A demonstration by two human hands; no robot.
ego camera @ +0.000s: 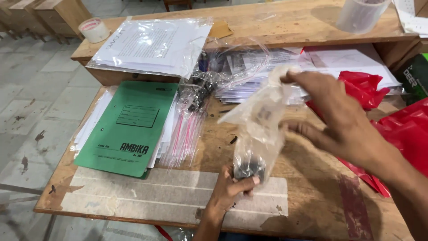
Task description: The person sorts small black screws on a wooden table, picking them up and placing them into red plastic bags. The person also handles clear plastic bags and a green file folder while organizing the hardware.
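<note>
Soft even daylight, glare on plastic sleeves [151, 44], motion blur on right hand [339, 120].

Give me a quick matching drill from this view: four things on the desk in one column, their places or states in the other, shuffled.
Things:
1. Green folder
2. Roll of tape
3. Small clear bag
4. Red plastic bags

Places or states:
A. held between the left hand and the right hand
B. lying at the right side of the desk
C. standing on the upper shelf's left end
D. lying flat on a stack of white papers, at left

Pairs: 1-D, 2-C, 3-A, 4-B
</note>
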